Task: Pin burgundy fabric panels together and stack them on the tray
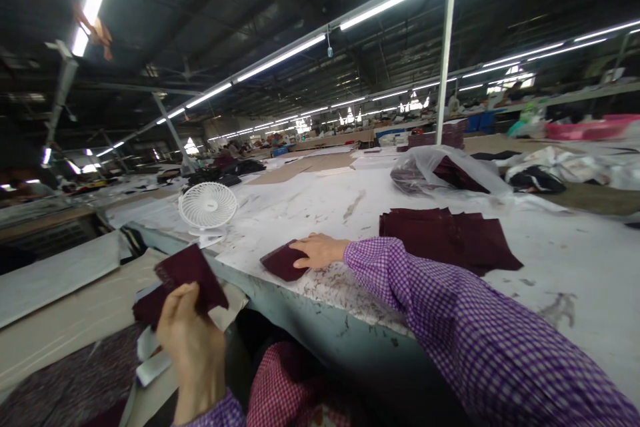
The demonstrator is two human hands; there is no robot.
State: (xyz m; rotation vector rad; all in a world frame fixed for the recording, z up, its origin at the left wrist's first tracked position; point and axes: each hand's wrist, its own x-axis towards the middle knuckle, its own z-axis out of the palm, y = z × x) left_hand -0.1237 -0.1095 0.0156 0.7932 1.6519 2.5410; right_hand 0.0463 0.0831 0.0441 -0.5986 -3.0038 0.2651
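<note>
My left hand [193, 330] is closed on a maroon fabric piece [193, 273], held up off the table's front edge at the lower left. Another maroon piece shows just behind it; whether the hand holds that one too I cannot tell. Stretched out over the white-covered table [320, 207], my right hand [320, 251] rests on a small maroon fabric piece [284, 261], fingers spread, near the front edge. To the right of that sleeve lies a fanned stack of maroon fabric pieces [450, 238].
A small white fan [208, 207] stands at the table's left edge. Behind the stack sits a clear plastic bag [420, 170] with maroon cloth in it. A white pole [447, 47] rises at the back. At the lower left are beige sheets [75, 307] and dark felt-like material [75, 373].
</note>
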